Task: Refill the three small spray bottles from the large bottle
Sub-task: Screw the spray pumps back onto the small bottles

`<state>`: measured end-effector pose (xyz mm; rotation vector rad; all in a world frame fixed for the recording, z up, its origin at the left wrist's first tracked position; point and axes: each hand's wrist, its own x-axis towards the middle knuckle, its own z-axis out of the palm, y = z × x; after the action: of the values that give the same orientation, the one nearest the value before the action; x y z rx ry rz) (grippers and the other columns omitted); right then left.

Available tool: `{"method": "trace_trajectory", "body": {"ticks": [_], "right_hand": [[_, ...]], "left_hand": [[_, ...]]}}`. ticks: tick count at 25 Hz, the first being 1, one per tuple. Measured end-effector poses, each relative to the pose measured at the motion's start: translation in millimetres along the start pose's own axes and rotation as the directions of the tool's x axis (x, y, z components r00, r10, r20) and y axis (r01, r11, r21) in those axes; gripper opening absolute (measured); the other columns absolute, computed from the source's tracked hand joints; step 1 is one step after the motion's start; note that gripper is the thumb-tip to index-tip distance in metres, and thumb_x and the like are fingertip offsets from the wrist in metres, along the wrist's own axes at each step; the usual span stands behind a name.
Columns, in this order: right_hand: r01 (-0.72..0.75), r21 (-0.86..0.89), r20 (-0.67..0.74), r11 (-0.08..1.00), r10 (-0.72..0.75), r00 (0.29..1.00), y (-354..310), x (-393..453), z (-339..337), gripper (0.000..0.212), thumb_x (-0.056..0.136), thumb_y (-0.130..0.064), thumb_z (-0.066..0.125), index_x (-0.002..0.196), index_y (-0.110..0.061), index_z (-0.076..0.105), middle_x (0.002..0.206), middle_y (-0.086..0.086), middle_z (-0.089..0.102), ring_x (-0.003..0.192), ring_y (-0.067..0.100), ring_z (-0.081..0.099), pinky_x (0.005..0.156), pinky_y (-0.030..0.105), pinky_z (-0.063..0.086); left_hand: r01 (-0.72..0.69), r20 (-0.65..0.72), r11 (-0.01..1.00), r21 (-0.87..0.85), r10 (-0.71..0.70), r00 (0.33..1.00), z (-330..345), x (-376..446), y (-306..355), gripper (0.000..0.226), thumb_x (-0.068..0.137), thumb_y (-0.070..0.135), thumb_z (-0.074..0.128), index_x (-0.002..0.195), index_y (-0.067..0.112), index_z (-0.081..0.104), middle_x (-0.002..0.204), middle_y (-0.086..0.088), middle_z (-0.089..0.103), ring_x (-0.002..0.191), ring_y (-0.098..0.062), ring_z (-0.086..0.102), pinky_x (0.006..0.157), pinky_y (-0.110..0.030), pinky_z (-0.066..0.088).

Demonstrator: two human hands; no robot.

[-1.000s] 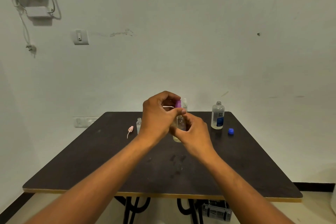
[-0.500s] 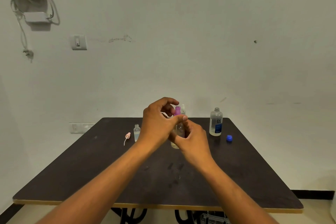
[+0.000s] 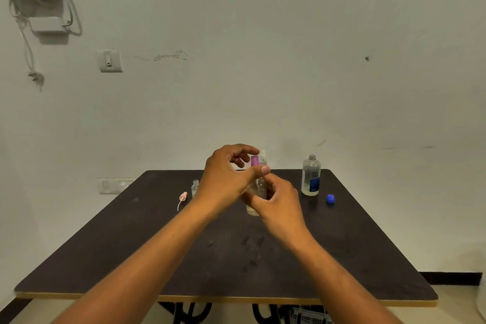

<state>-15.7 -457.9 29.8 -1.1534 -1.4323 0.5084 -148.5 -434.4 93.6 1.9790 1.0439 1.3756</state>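
My right hand (image 3: 276, 200) grips the clear body of a small spray bottle (image 3: 253, 209) with a purple spray top (image 3: 254, 160), held upright above the dark table (image 3: 131, 244). My left hand (image 3: 226, 179) is at that top, thumb against the neck, fingers curled apart above it. Behind it stands a second small spray bottle with a white top (image 3: 263, 156), mostly hidden. A third small bottle (image 3: 195, 187) stands uncapped at the left, its pink spray head (image 3: 183, 197) lying beside it. The large bottle (image 3: 310, 175) stands uncapped at the right, its blue cap (image 3: 330, 199) on the table.
The table's front edge (image 3: 226, 298) is near me. A wall stands close behind the table, with a socket plate (image 3: 115, 185) at table height. A grey crate (image 3: 309, 317) sits on the floor under the table.
My left-hand fingers have loosened from pinching the purple top and spread above it. The bottle and both hands sit slightly lower in view as the camera tilted.
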Motion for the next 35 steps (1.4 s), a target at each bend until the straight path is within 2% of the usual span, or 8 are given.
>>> {"method": "trace_trajectory", "body": {"ticks": [3,9,11,14,20,23,28,35], "right_hand": [[0.002,0.003,0.008,1.000,-0.002,1.000,-0.4,-1.0,0.1,0.042,0.082,-0.037,0.082,0.121,-0.032,0.068,0.106,-0.013,0.074,0.098,0.004,0.071,0.086,0.024,0.061],[-0.021,0.042,0.004,0.999,0.021,1.000,6.3,-4.7,0.7,0.036,0.083,-0.034,0.082,0.117,-0.033,0.070,0.100,-0.012,0.075,0.096,0.005,0.071,0.085,0.031,0.062],[-0.035,0.033,0.008,0.999,0.035,0.999,5.6,-3.9,2.5,0.039,0.082,-0.035,0.082,0.119,-0.030,0.069,0.101,-0.014,0.074,0.096,0.003,0.071,0.086,0.030,0.062],[-0.022,0.028,0.016,0.999,0.021,1.000,4.3,-5.5,4.1,0.044,0.082,-0.036,0.082,0.123,-0.031,0.067,0.105,-0.015,0.074,0.099,0.002,0.070,0.087,0.025,0.060],[-0.005,0.040,0.004,0.999,0.005,1.000,8.4,-7.7,-0.3,0.039,0.083,-0.034,0.081,0.120,-0.036,0.068,0.104,-0.016,0.074,0.100,0.003,0.070,0.083,0.021,0.060],[-0.009,0.036,0.008,0.999,0.009,1.000,6.8,-7.6,1.0,0.040,0.083,-0.035,0.082,0.119,-0.037,0.067,0.104,-0.015,0.074,0.098,0.002,0.070,0.083,0.021,0.060],[-0.011,0.061,0.016,0.998,0.010,1.000,10.3,-8.5,-0.9,0.038,0.083,-0.034,0.082,0.117,-0.039,0.067,0.105,-0.014,0.073,0.100,0.004,0.070,0.079,0.020,0.060],[0.004,0.066,0.047,0.998,-0.007,0.999,9.4,-10.9,2.2,0.038,0.085,-0.025,0.081,0.114,-0.044,0.067,0.107,-0.018,0.073,0.103,-0.001,0.068,0.084,0.018,0.058]], "left_hand": [[0.010,-0.037,1.000,-0.001,-0.010,0.999,-0.1,1.8,-0.6,0.041,0.080,0.021,0.087,0.117,0.029,0.071,0.087,0.008,0.076,0.085,-0.004,0.071,0.069,-0.006,0.051],[0.056,0.180,0.996,0.075,-0.069,0.981,-3.8,4.0,0.7,0.064,0.096,0.009,0.069,0.150,0.035,0.046,0.120,0.010,0.070,0.110,-0.007,0.065,0.077,-0.009,0.053],[0.010,0.113,0.990,0.143,-0.026,0.993,0.9,3.1,3.0,0.065,0.091,0.020,0.077,0.148,0.034,0.048,0.108,0.007,0.068,0.099,-0.009,0.065,0.083,-0.016,0.054],[-0.006,0.009,0.991,0.130,0.005,1.000,4.1,-0.2,1.6,0.072,0.082,0.019,0.086,0.144,0.033,0.053,0.089,0.006,0.070,0.083,-0.008,0.068,0.076,-0.012,0.053],[0.025,0.137,1.000,0.008,-0.026,0.990,0.3,-1.4,-4.1,0.070,0.088,0.017,0.080,0.148,0.037,0.050,0.107,0.011,0.074,0.104,-0.007,0.070,0.093,-0.022,0.056],[-0.005,0.020,0.997,0.081,0.003,1.000,4.3,-2.4,-3.1,0.065,0.079,0.023,0.088,0.137,0.033,0.059,0.091,0.009,0.072,0.087,-0.008,0.070,0.079,-0.013,0.055],[0.038,0.106,0.999,-0.008,-0.037,0.994,-1.8,0.6,-5.1,0.072,0.084,0.014,0.083,0.147,0.031,0.051,0.093,0.008,0.078,0.093,-0.004,0.073,0.095,-0.027,0.056],[0.032,0.020,0.997,0.071,-0.034,0.999,3.5,-6.3,-7.0,0.066,0.075,0.021,0.091,0.132,0.032,0.059,0.082,0.007,0.075,0.076,-0.004,0.072,0.074,-0.022,0.060]]}}
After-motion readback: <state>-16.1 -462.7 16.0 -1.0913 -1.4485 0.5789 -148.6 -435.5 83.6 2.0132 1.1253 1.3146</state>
